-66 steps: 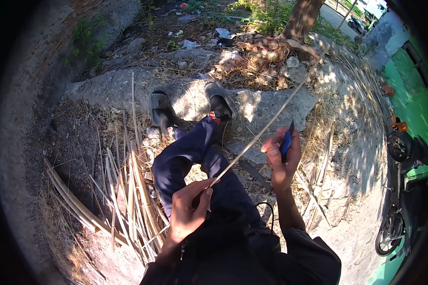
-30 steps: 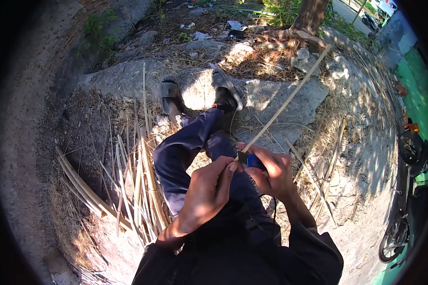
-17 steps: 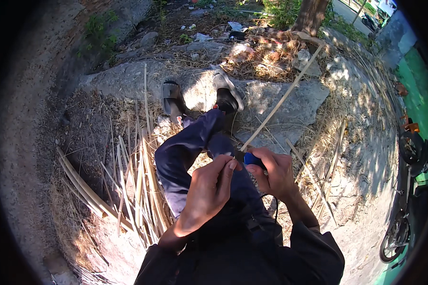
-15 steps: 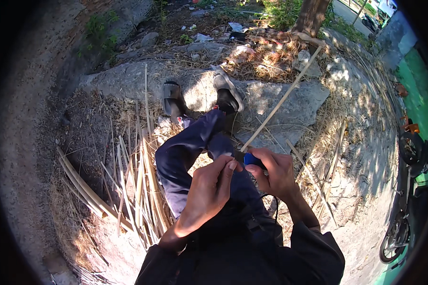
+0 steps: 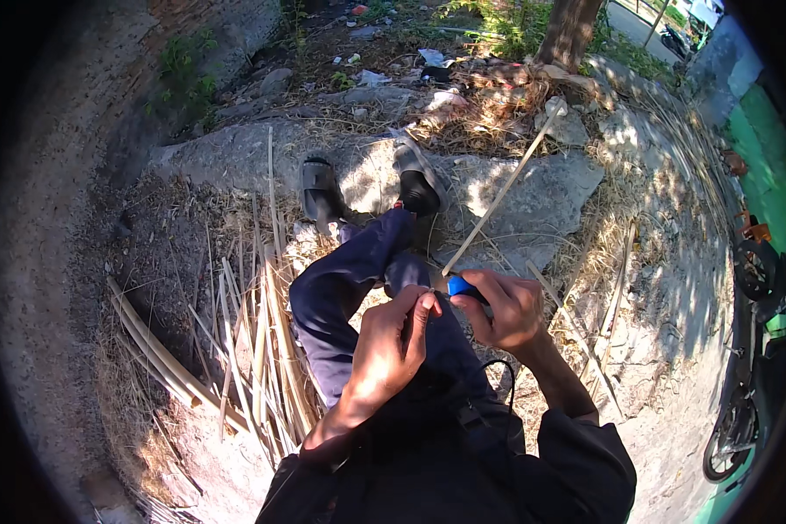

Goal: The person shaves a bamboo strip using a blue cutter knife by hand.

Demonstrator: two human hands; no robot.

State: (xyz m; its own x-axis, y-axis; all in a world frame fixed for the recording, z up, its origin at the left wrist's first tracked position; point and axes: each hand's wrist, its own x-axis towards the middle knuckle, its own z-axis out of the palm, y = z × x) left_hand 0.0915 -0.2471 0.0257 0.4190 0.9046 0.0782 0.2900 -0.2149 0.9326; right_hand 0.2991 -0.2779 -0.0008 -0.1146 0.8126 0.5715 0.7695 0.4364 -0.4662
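Between both hands, stick (image 5: 498,196) up-right.

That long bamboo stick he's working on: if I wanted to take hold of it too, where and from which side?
Probably the bare middle of the bamboo stick, coming from above. Its near end is already taken up between the left hand and the right hand, which holds a blue-handled tool there. The stick slants up and away over the stone slab, so its middle stands clear.
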